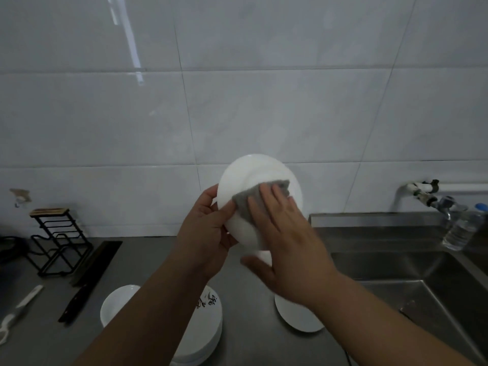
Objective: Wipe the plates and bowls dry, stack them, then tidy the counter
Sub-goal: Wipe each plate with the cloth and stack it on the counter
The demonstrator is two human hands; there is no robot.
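Counter (148, 260): 1 plate (253, 170) in L hand (208, 233), 1 cloth (241, 204) under R hand (287, 247).

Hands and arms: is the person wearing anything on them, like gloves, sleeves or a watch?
Nothing shows. The left hand and right hand wear no gloves, rings or watch; the left forearm and right forearm are bare, no sleeve in view.
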